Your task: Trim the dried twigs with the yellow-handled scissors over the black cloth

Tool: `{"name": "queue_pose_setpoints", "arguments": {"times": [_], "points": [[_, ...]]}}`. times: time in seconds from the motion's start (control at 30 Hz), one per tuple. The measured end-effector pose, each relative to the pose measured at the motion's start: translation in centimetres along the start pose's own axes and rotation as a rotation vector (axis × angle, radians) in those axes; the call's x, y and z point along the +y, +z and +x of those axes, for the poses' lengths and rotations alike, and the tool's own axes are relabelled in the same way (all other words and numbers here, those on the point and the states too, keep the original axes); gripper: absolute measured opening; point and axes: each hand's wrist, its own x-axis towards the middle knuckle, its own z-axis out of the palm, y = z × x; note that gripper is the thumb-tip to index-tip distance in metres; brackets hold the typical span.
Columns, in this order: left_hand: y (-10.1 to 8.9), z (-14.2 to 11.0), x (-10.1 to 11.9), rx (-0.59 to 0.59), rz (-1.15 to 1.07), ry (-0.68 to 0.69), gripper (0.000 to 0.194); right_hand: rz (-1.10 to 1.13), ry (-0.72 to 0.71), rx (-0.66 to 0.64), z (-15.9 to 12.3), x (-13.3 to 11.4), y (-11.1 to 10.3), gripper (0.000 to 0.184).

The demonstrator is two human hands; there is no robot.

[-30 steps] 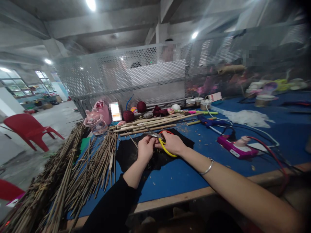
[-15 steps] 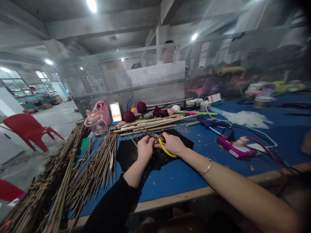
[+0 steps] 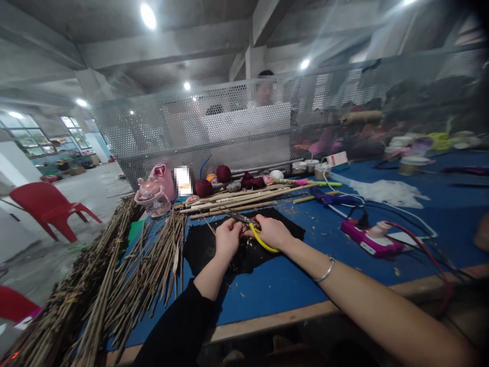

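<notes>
My right hand is closed round a pair of shears with yellow and red handles, its metal blades pointing left. My left hand is curled just left of the blades, pinching something small that I cannot make out. Both hands hover over a black cloth spread on the blue table. A silver bracelet circles my right wrist.
Bundles of thin brown twigs lie at the left. Long sticks, dark red yarn balls and a pink kettle sit behind. A pink tool with cables lies right. A person stands beyond the perforated screen.
The view has tilted up slightly, so everything sits a little lower in the picture. My hands stay together over the black cloth with the shears.
</notes>
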Motion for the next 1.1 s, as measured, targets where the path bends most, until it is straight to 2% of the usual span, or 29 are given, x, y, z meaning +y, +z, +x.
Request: {"name": "queue_pose_setpoints", "arguments": {"times": [0.37,0.47,0.53,0.63,0.7,0.73,0.8,0.87,0.97,1.03,1.1], "points": [[-0.2,0.3,-0.1,-0.032,0.063,0.000,0.013,0.002,-0.025,-0.011,0.4,0.7,0.0,0.053],[-0.2,0.3,-0.1,0.010,0.119,-0.019,0.013,0.049,-0.051,-0.033,0.5,1.3,-0.7,0.047],[-0.3,0.3,0.1,0.076,0.227,-0.020,0.012,0.136,-0.084,-0.044,0.6,1.9,-1.3,0.042],[-0.7,0.1,0.7,0.149,0.497,0.036,0.015,0.273,-0.097,0.028,0.9,3.0,-2.0,0.037],[-0.9,-0.2,1.2,0.142,0.651,0.069,0.023,0.338,-0.104,0.045,1.0,3.7,-2.2,0.037],[-1.0,-0.4,1.5,0.115,0.706,0.084,0.027,0.360,-0.113,0.013,1.1,4.0,-2.2,0.037],[-1.0,-1.0,2.2,-0.029,0.774,0.124,0.030,0.388,-0.134,-0.092,1.2,4.6,-1.9,0.039],[-0.8,-1.8,2.7,-0.289,0.808,0.147,0.032,0.400,-0.137,-0.146,1.4,4.9,-1.5,0.040],[-0.3,-2.9,3.1,-0.689,0.821,0.104,0.039,0.394,-0.099,-0.065,1.6,4.8,-0.8,0.040],[0.0,-3.5,3.1,-0.859,0.811,0.054,0.042,0.374,-0.077,0.007,1.7,4.6,-0.4,0.040],[0.3,-3.8,3.0,-0.968,0.785,0.011,0.044,0.356,-0.071,0.058,1.8,4.4,-0.2,0.040]]}}
